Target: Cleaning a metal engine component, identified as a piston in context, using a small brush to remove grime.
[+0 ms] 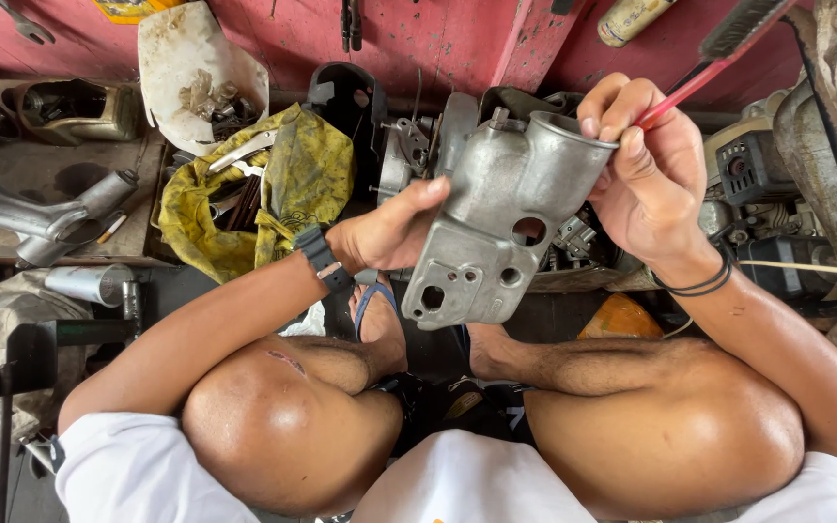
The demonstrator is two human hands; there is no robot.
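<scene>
A grey cast-metal engine housing (496,228) with a round open neck and several holes is held up above my knees. My left hand (391,232) grips its left side, thumb on the front face. A black watch sits on that wrist. My right hand (643,174) rests against the round neck at the upper right and holds a red-handled brush (719,53) whose dark bristle head points up and to the right. Black bands circle the right wrist.
A yellow rag (283,184) lies over a box of tools at the left. Behind it stand a white cut container (191,73) with metal bits, grey metal parts (50,218), and a red wall (418,34). Engine parts (758,165) crowd the right. My bare knees fill the foreground.
</scene>
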